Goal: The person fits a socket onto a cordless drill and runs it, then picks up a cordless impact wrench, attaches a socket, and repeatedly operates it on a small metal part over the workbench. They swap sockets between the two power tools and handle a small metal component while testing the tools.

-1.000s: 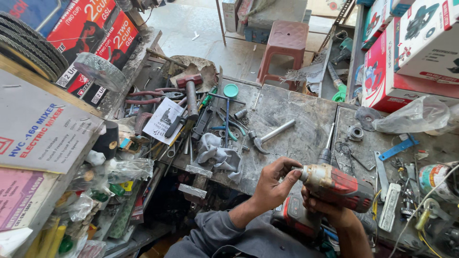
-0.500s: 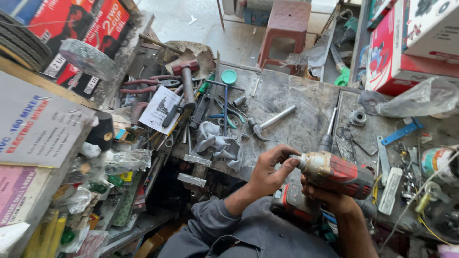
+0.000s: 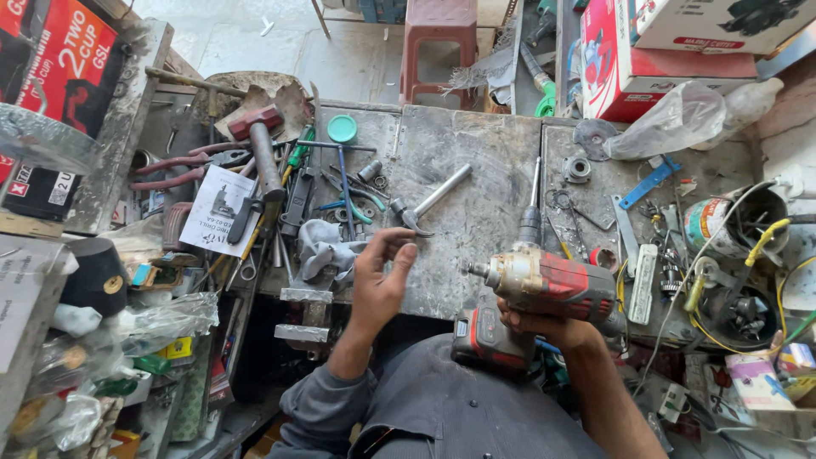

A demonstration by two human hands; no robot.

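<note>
The grip of the right hand [image 3: 544, 327] is closed around the handle of a red and grey cordless impact driver [image 3: 552, 285], which is held just above the near edge of the grey metal worktop [image 3: 476, 170]. The driver's bare metal nose is pointed towards the left hand [image 3: 380, 276], and its battery pack [image 3: 491, 340] is seen below the driver's body, over the person's lap. The left hand is held open and empty, its fingers [image 3: 393, 242] loosely curled, a little apart from the driver's nose.

Beyond the left hand a grey rag [image 3: 323, 251] is lain on the worktop, and just past the fingertips a steel hammer-like tool [image 3: 429, 204] is rested flat. Behind the driver a screwdriver [image 3: 533, 204] is laid with its shaft pointing away from the person. Farther back from the rag a red-headed hammer [image 3: 259, 144], red-handled pliers [image 3: 183, 166], a printed leaflet [image 3: 217, 208] and a teal round lid [image 3: 342, 128] are scattered. On the far side of the driver from the left hand a blue strip [image 3: 648, 183], a tin can [image 3: 731, 223] and yellow wires [image 3: 748, 255] are crowded together.
</note>
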